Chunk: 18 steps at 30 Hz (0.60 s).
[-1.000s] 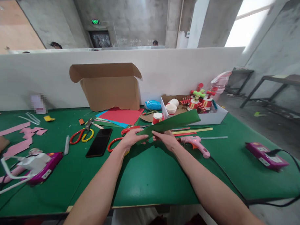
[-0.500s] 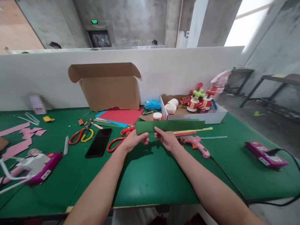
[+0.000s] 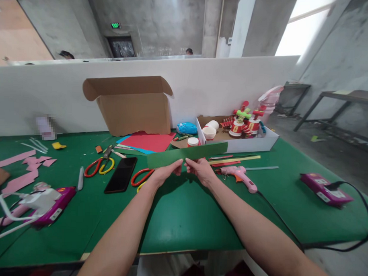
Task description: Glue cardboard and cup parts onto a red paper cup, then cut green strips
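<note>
Both hands hold a long strip of green paper (image 3: 187, 154) above the green table (image 3: 180, 218), roughly level and broadside to me. My left hand (image 3: 165, 174) pinches its lower edge near the middle, fingers closed on the paper. Right beside it, my right hand (image 3: 200, 171) pinches the same edge, thumbs almost touching. Red-handled scissors (image 3: 141, 176) lie on the table just under my left hand. A pink glue gun (image 3: 241, 177) lies to the right of my right hand.
A black phone (image 3: 121, 174), red-and-yellow scissors (image 3: 99, 165), red and blue paper sheets (image 3: 149, 142) and an open cardboard box (image 3: 131, 103) lie to the left and behind. A white box (image 3: 241, 144) with paper cups and crafts stands at the right. Purple devices (image 3: 326, 189) and pink scraps (image 3: 19, 182) flank the table.
The green strip has swung from tilted up to the right to nearly level and shifted left. Both hands have moved slightly and kept their pinch on it.
</note>
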Tool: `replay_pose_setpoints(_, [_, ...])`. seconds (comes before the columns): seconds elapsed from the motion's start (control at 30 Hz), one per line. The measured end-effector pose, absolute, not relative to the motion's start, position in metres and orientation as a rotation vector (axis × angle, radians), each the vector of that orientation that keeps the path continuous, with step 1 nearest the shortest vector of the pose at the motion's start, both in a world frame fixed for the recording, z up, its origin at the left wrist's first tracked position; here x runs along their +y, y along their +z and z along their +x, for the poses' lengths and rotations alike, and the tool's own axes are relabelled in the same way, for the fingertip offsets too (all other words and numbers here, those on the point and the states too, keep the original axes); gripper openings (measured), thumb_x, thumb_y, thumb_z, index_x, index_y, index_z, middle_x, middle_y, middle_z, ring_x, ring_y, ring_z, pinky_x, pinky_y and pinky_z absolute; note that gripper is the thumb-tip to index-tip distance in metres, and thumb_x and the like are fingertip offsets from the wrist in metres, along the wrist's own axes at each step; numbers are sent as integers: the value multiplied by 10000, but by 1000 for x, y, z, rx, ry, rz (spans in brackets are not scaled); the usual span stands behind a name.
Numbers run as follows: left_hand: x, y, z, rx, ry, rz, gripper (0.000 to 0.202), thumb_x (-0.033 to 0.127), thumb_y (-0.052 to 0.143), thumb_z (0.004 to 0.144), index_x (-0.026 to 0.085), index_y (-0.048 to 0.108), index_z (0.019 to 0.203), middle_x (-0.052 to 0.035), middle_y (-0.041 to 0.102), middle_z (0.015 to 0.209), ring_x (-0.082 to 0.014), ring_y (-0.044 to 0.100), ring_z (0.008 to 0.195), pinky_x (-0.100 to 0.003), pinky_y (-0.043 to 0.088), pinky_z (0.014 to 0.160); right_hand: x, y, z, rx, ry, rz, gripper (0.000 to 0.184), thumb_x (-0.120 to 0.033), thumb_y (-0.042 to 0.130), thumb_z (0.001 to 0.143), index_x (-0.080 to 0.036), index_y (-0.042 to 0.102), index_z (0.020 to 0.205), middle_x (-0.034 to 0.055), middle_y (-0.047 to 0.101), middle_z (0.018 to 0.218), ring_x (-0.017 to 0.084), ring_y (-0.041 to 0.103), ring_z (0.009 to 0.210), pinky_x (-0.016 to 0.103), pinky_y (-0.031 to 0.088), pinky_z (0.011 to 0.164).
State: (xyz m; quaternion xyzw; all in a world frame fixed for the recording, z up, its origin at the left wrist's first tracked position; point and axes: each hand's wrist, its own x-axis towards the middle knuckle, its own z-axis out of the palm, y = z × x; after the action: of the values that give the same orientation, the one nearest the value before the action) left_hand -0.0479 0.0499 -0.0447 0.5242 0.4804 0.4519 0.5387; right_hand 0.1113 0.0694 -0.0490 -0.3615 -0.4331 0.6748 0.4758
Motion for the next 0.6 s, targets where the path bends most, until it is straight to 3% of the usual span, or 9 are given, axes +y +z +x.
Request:
replay_pose_setpoints(0.23, [52, -52, -45, 1120, 1055, 1196, 470, 639, 709, 621, 183, 602, 581, -6, 553, 557, -142, 528, 548, -322, 491, 635, 66, -49, 110, -1283, 1454, -906, 437, -512, 791, 613, -177, 535, 496, -62, 435, 432, 64, 407, 410, 204, 414, 408])
replay_pose_setpoints(0.6, [53, -47, -63, 1158, 1090, 1146, 399, 560, 706, 676, 185, 605, 585, -4, 581, 569, -143, 548, 583, -316, 470, 720, 86, -47, 127, -1232, 1334, -980, 514, -646, 761, 585, -177, 562, 516, -58, 428, 423, 65, 376, 389, 227, 420, 411])
